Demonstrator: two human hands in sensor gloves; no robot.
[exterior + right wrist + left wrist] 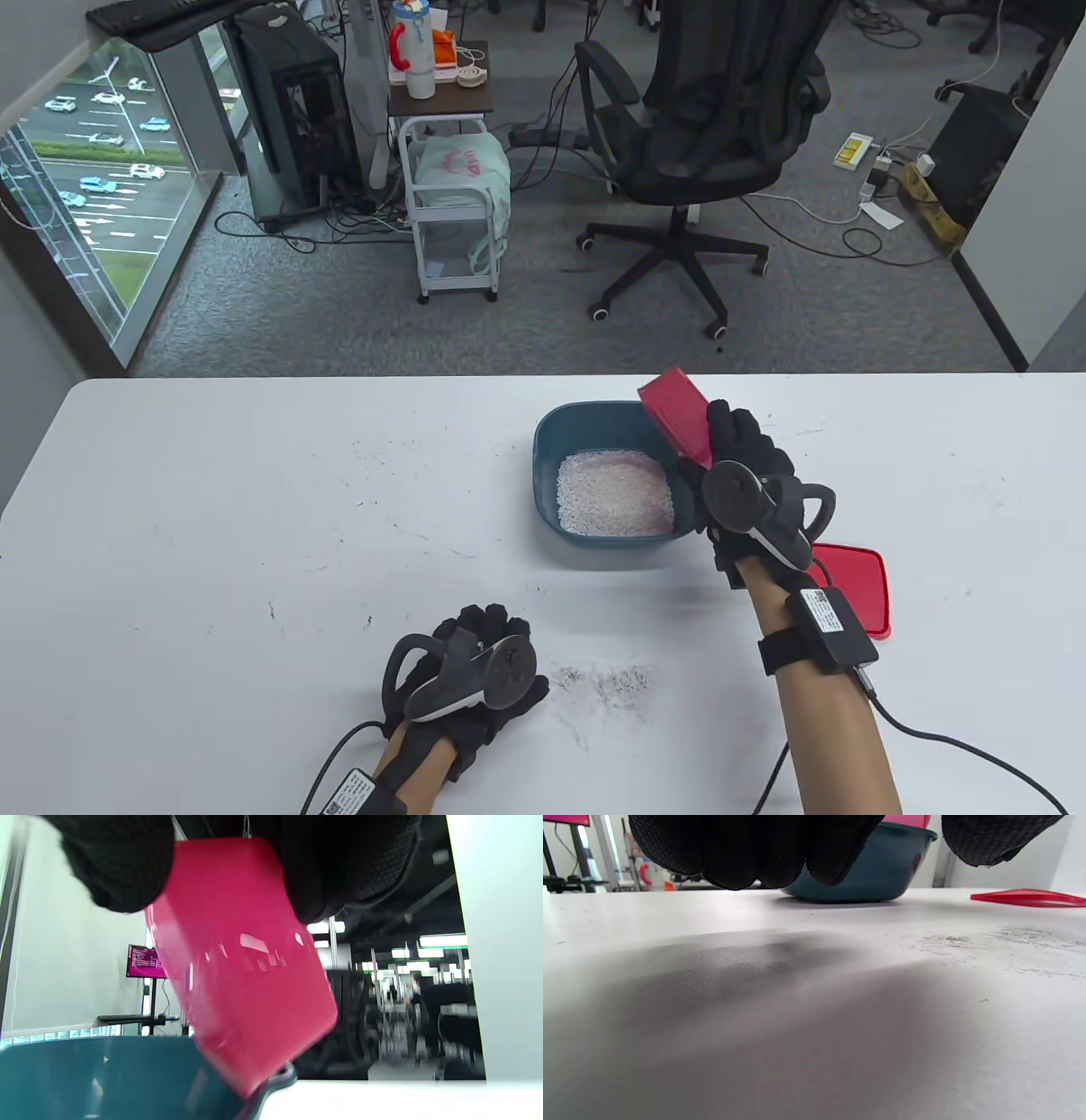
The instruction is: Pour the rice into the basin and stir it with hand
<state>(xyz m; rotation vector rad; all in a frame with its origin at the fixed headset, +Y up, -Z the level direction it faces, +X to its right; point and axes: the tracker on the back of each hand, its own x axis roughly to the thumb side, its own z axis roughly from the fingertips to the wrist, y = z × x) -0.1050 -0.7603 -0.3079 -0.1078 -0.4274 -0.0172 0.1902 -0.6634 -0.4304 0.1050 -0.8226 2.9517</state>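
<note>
Two hands: the right hand (747,475) grips a red box (679,414) tipped over the basin (594,424) of rice (612,503); the left hand (471,671) rests loosely curled on the surface (212,526), holding nothing.

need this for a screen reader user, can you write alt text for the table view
A gloved right hand tips a red box over a dark teal basin with white rice in it, on a white table. The left hand rests on the table nearer the camera, and a red lid lies flat beside the basin.
</note>
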